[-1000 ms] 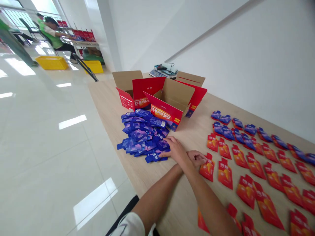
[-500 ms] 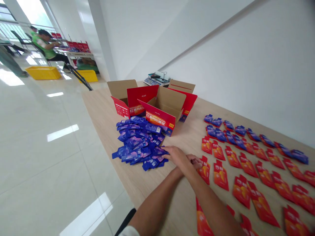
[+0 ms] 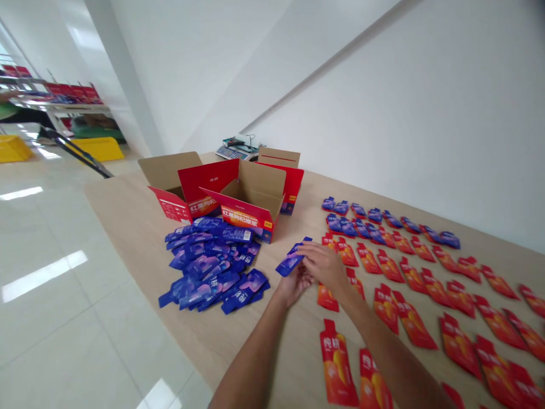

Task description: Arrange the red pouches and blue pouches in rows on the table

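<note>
My right hand (image 3: 326,264) grips a blue pouch (image 3: 289,262) by its spout end, holding it slanted just above the table. Below it is my left hand (image 3: 294,285), palm turned up, its fingers loosely curled and apart, with nothing seen in them; whether it touches the pouch I cannot tell. To the left lies a heaped pile of blue pouches (image 3: 208,267). Right of my hands, red pouches (image 3: 338,363) lie spread in rows, partly hidden by my right forearm. Rows of blue pouches (image 3: 374,216) lie beyond them.
Open red cartons (image 3: 247,215) stand behind the pile, flaps up. A scale-like device (image 3: 236,150) sits at the back by the white wall (image 3: 404,113). The table's left edge drops to a tiled floor. A yellow crate (image 3: 97,149) and another person's sleeve (image 3: 8,111) show far left.
My right hand has lifted a blue pouch off the pile and moved right. My left hand has come out from beneath the right forearm, leftward to under the pouch. The view has swung right.
</note>
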A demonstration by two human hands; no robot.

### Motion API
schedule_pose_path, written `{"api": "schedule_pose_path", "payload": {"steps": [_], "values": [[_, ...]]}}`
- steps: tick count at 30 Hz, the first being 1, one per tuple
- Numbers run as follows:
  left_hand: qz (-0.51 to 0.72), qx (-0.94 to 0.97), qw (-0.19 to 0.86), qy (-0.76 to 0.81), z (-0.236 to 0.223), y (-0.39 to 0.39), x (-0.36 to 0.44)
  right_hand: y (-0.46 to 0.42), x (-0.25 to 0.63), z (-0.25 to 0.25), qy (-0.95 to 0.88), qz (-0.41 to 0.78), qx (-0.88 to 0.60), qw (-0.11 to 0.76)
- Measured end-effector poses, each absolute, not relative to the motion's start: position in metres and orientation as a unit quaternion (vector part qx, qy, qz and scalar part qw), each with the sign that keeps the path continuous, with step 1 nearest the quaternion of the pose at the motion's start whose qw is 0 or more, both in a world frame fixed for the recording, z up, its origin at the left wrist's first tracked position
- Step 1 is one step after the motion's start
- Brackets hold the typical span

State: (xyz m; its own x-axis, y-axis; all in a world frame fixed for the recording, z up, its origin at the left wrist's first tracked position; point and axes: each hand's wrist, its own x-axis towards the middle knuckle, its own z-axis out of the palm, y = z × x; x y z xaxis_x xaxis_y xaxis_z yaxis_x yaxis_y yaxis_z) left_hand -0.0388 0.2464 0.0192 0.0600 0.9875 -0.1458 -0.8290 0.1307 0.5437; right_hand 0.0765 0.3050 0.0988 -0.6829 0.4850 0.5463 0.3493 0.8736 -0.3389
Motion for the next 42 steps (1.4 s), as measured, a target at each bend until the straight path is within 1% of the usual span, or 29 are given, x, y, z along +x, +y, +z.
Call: {"api": "schedule_pose_path", "payload": {"steps": [2,5,10,13,15,17,19,21,25,28,30,33,36,38,42], "values": [[0.624,0.147,0.726,0.248,0.021,0.248,-0.042,0.309,0.096,0.103,-0.908,0.096,-0.225,0.339],[0.604,0.137,0.746,0.245,0.028,0.245,-0.05,0.314,0.114,0.102,-0.911,0.098,-0.225,0.333],[0.617,0.142,0.727,0.267,0.034,0.242,-0.052,0.321,0.12,0.096,-0.895,0.14,-0.267,0.328],[0.619,0.169,0.711,0.289,0.03,0.245,-0.047,0.319,0.115,0.092,-0.827,0.213,-0.353,0.384],[0.629,0.184,0.692,0.304,0.028,0.247,-0.045,0.313,0.11,0.087,-0.753,0.311,-0.415,0.405],[0.646,0.195,0.667,0.315,0.026,0.249,-0.045,0.305,0.107,0.079,-0.697,0.441,-0.432,0.365],[0.661,0.208,0.645,0.322,0.025,0.251,-0.046,0.298,0.106,0.07,-0.679,0.532,-0.408,0.301],[0.667,0.225,0.631,0.327,0.025,0.253,-0.047,0.295,0.106,0.064,-0.69,0.545,-0.393,0.27],[0.655,0.27,0.617,0.342,0.02,0.255,-0.047,0.299,0.108,0.065,-0.711,0.504,-0.419,0.253],[0.641,0.305,0.6,0.37,0.014,0.255,-0.048,0.309,0.122,0.076,-0.708,0.527,-0.415,0.221],[0.633,0.322,0.583,0.394,0.009,0.255,-0.05,0.319,0.143,0.084,-0.691,0.554,-0.408,0.219],[0.617,0.341,0.569,0.423,0.005,0.254,-0.053,0.343,0.194,0.091,-0.63,0.574,-0.45,0.265],[0.595,0.36,0.568,0.44,0.006,0.252,-0.055,0.379,0.257,0.09,-0.528,0.565,-0.52,0.362],[0.584,0.368,0.566,0.451,0.007,0.251,-0.055,0.406,0.296,0.086,-0.469,0.554,-0.553,0.41],[0.566,0.382,0.562,0.467,0.008,0.25,-0.057,0.454,0.352,0.074,-0.394,0.514,-0.623,0.439]]}}
